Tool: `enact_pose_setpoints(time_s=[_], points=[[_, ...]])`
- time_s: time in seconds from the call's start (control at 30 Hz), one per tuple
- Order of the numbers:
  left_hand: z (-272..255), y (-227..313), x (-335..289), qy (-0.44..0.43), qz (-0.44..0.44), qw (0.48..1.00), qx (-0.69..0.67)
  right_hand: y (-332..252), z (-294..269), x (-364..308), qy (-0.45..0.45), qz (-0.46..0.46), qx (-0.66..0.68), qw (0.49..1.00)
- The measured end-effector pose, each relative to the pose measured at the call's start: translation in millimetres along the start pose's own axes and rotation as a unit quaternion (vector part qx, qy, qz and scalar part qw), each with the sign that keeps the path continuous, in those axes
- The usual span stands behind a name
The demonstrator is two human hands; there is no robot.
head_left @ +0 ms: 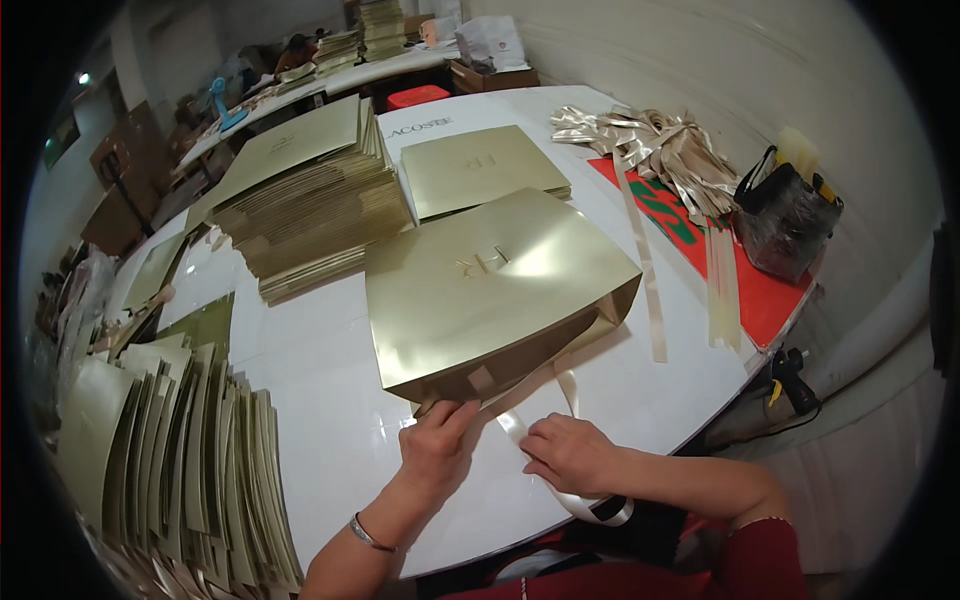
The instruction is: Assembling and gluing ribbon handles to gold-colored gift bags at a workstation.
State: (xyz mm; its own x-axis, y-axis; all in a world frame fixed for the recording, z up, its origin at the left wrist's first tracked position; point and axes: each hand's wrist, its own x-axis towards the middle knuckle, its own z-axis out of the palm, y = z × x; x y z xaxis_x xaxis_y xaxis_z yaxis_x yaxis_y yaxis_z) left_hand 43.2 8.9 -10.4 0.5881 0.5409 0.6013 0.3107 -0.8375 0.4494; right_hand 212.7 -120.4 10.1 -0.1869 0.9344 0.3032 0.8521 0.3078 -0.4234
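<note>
A gold paper bag (490,280) lies flat on its side on the white table, its open mouth turned toward me. At the near left corner of that mouth, my left hand (438,440) is closed, with its fingers pinching the bag's rim. My right hand (570,452) is closed on a cream satin ribbon (512,427), just in front of the mouth. The ribbon loops beneath the hand, and its tail (600,516) hangs by the table's near edge. Another length of ribbon (567,385) comes out of the bag's mouth. The fingertips of both hands are partly hidden.
Flat gold bags form a tall stack (310,215) at the left, and more stand in a row (180,450) near left. Another flat bag (480,165) lies behind. At right are a ribbon bundle (650,150), a dark container (790,220) and a glue gun (793,382). A person (297,50) sits far back.
</note>
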Motion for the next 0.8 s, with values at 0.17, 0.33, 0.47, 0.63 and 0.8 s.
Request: enact_pose_setpoints(time_s=[0.17,0.33,0.47,0.63,0.8], points=[[2.3,1.1,-0.1,-0.006,0.002,1.000,0.002,8.5,15.1,-7.9,-0.018,-0.026,-0.010,0.999],[-0.8,5.6,1.5,-0.005,0.000,1.000,0.010,3.3,15.4,-8.8,-0.021,-0.037,-0.025,0.999],[-2.9,4.0,-1.4,-0.025,0.006,1.000,0.014,-5.7,-1.8,-3.6,-0.026,-0.021,0.000,0.999],[-3.1,6.3,-2.5,-0.054,0.061,0.996,0.032,35.3,-58.5,38.8,0.132,0.006,-0.088,0.987],[-4.0,3.8,-4.5,-0.054,0.060,0.996,0.042,86.9,-71.7,71.6,-0.208,0.254,-0.119,0.937]])
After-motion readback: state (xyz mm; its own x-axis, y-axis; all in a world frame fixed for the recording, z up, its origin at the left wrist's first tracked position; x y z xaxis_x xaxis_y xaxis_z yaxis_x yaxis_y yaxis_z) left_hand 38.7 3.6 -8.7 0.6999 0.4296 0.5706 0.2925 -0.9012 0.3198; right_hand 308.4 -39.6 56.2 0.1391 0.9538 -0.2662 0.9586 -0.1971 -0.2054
